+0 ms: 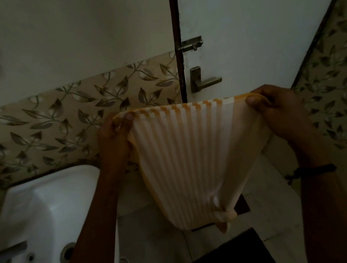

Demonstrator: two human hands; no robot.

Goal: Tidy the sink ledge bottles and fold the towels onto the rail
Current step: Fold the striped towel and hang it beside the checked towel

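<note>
Striped towel (pixel 185 152) pinched at top corners, L hand (pixel 114 139) + R hand (pixel 277 108), spread taut, beside sink (pixel 41 201).

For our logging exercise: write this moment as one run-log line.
left hand: pinches towel top corner | right hand: pinches other top corner | towel: striped, hangs stretched between them

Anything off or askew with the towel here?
Yes. The striped towel, held by its top corners in the left hand and right hand, tapers to a bunched, twisted lower end skewed right, not hanging flat.
</note>
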